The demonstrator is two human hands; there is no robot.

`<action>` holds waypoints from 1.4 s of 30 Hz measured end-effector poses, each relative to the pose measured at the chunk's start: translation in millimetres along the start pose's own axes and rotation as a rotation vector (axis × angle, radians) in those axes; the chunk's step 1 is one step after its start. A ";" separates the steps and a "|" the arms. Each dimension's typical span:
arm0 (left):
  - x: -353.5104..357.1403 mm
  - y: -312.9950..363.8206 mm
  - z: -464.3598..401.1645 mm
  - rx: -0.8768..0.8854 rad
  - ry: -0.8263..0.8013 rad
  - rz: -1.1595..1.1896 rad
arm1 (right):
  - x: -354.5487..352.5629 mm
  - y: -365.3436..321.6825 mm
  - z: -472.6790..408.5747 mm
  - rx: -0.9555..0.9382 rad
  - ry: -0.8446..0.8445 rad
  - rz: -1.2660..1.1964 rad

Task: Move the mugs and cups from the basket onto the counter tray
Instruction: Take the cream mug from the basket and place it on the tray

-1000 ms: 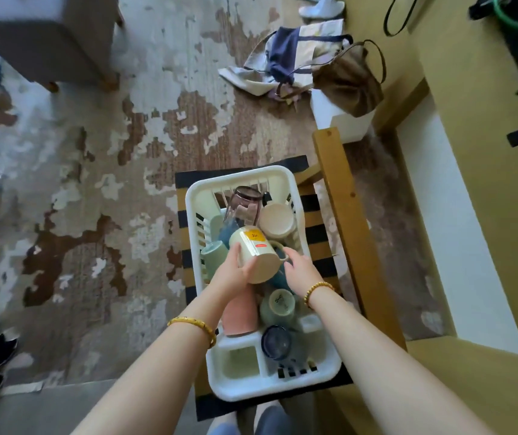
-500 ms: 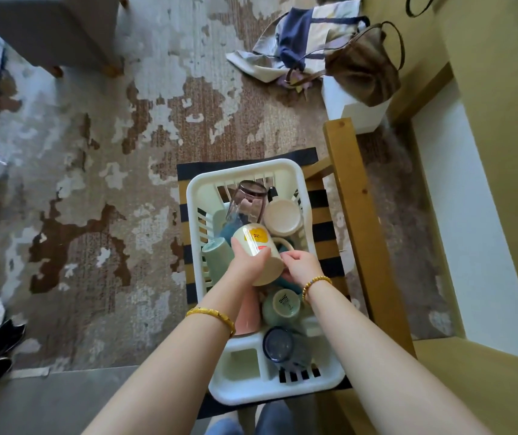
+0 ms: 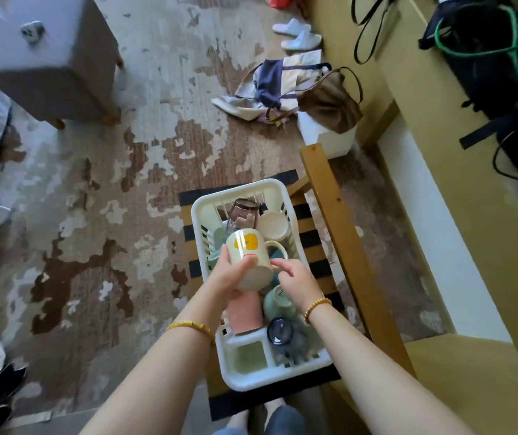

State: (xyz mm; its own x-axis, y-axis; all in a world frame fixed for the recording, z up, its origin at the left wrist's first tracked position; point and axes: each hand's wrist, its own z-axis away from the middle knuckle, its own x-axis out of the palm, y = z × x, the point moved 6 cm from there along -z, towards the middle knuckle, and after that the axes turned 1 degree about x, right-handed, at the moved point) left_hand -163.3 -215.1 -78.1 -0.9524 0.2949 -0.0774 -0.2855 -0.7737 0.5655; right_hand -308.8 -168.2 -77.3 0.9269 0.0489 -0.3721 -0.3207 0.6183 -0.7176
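A white plastic basket (image 3: 201, 211) stands on a striped chair seat and holds several cups. My left hand (image 3: 231, 274) grips a cream mug (image 3: 251, 255) with a yellow patch, lifted just above the basket. My right hand (image 3: 296, 282) reaches to the mug's handle side, fingers loosely curved, touching it near the base. Below lie a pink cup (image 3: 246, 313), a pale green mug (image 3: 278, 304), a dark blue glass (image 3: 281, 332), a smoky glass (image 3: 242, 213) and a cream cup (image 3: 273, 226). The counter tray is out of view.
A wooden chair arm (image 3: 342, 233) runs along the basket's right side. A yellow counter (image 3: 471, 171) with black bags stands to the right. Tote bags (image 3: 285, 86) and slippers lie on the patterned rug; a grey stool (image 3: 53, 64) stands far left.
My left hand has raised the cream mug a little out of the basket and turned it. My right hand has come up beside its handle.
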 end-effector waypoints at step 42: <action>371.0 -50.5 374.0 1.114 -0.768 -0.848 | -250.5 182.6 468.3 0.018 1.026 -0.138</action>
State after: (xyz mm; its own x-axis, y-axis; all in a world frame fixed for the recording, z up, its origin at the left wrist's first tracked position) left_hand -462.2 143.1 171.7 -0.1904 0.8729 -0.4492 -0.1354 0.4298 0.8927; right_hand -508.3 299.8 160.5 0.3404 -0.7105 -0.6159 -0.2134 0.5795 -0.7865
